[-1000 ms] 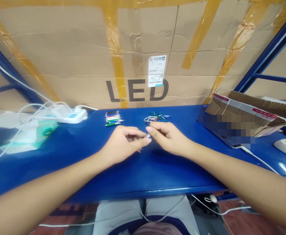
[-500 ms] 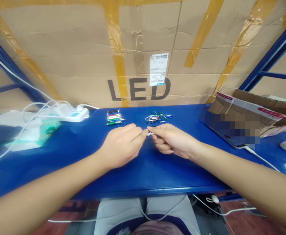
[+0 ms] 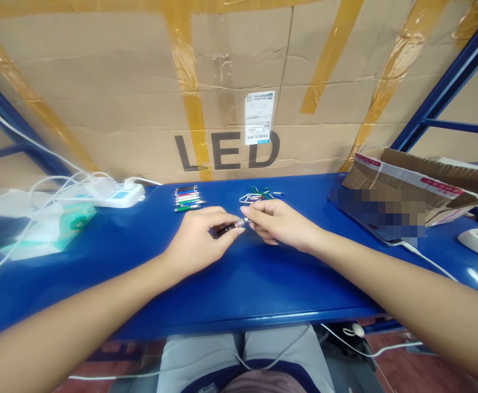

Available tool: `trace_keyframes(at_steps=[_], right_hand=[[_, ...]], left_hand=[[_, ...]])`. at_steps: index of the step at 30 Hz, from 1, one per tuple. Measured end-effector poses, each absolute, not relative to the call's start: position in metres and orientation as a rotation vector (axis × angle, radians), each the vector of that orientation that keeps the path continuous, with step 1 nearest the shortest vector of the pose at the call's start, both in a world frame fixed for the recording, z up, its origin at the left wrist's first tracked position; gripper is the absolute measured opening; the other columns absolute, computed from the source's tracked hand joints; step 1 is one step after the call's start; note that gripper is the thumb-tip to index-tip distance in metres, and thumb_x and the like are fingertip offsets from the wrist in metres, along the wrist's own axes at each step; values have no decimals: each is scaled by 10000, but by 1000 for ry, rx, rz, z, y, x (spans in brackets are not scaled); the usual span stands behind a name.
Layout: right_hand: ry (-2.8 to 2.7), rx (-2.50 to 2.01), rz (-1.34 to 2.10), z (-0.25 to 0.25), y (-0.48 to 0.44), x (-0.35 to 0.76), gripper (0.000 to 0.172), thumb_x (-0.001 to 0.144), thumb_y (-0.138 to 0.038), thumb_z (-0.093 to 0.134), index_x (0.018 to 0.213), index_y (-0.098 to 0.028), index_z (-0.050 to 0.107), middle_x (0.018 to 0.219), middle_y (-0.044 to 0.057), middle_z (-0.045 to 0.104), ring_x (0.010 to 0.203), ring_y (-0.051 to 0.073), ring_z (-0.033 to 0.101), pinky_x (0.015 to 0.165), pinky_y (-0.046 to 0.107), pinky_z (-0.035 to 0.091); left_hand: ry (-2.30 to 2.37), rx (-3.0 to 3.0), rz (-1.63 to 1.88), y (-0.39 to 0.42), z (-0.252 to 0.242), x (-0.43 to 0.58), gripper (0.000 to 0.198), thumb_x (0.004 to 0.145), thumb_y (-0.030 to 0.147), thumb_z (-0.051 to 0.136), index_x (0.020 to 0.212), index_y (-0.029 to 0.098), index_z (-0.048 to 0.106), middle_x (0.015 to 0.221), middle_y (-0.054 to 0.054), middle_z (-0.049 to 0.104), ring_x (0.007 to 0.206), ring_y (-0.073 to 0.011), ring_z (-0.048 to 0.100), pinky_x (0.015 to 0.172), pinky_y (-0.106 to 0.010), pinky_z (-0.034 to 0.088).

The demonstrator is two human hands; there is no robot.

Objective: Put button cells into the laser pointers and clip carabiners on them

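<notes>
The left hand point(image 3: 198, 243) closes around the dark barrel point(image 3: 226, 229); the right hand point(image 3: 279, 226) pinches its silver tip point(image 3: 245, 221), best held coaxial with that grip.

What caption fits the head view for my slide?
Left hand and right hand hold a small dark cylinder above the blue bench, near coloured clips.

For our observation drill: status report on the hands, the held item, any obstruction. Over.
Left hand grips dark pen-like tool by its body. Right hand pinches its silver tip. Coloured clips lie just beyond the hands.
</notes>
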State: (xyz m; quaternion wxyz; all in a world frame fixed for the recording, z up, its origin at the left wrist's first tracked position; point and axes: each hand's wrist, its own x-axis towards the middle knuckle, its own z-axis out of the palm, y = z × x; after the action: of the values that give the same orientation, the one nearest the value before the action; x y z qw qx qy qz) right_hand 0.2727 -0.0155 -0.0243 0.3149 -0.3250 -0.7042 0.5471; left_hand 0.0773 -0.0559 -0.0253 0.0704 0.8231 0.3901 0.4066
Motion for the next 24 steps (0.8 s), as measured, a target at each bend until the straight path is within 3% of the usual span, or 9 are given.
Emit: trace_keyframes(at_steps=[4,9,17,24], right_hand=[[-2183,-744,801,-24,-13,278,410,986,-416,486,650,-190,428,598,-48,399,576,96,393,568,229,341],[-2373,-599,368,-24,-13,283,300,987,-266,492,699,-183,474,623,-38,474,583,97,414,593,230,321],[-2279,-398,366,-22,-27,280,281,984,-190,490,711,-175,552,643,-17,571,588,89,495,602,199,382],[-2149,-574,531,-26,-28,270,343,1001,-264,475,669,-181,484,611,-38,486,562,85,422,580,216,356]], left_hand=[[1194,2282,1109,-55,-26,76,163,848,291,704,885,154,783,710,-16,655,628,-106,523,585,-230,431],[1128,1798,858,-51,-25,76,257,830,374,719,894,131,772,750,-38,678,602,-110,568,569,-240,484],[871,1228,681,-53,-16,75,323,690,392,850,842,110,804,620,-39,665,488,-71,536,421,-173,386],[877,1247,801,-54,-18,76,268,761,371,810,843,116,805,648,-36,667,502,-56,540,435,-152,406]])
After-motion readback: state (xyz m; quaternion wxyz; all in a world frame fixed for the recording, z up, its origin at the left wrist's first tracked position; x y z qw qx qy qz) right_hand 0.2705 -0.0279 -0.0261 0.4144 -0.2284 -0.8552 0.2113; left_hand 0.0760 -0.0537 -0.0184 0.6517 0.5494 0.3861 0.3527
